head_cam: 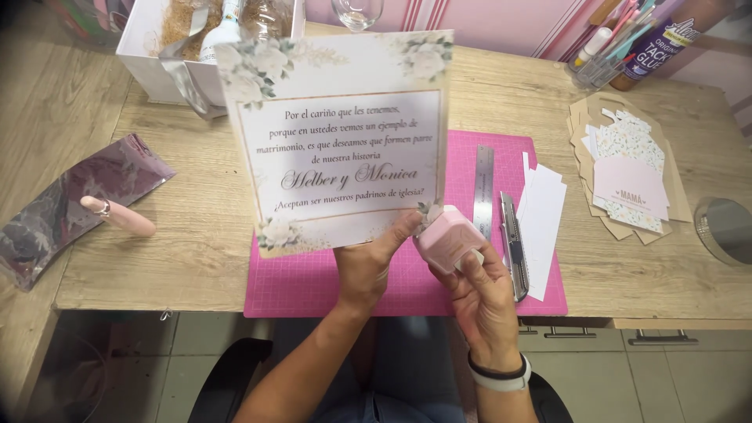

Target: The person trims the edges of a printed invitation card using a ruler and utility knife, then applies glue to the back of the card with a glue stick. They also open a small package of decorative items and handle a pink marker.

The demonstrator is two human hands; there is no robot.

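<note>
Left hand (368, 262) pinched the floral printed card (337, 141) by its lower right corner, card upright over the pink cutting mat (313, 286) at the bench's front edge. Right hand (482, 294) closed around a small pink corner punch (446, 237), touching that same card corner. Steel ruler (483, 188) and utility knife (513, 247) lay on the mat's right side, white paper strips (544, 211) just beside them.
</note>
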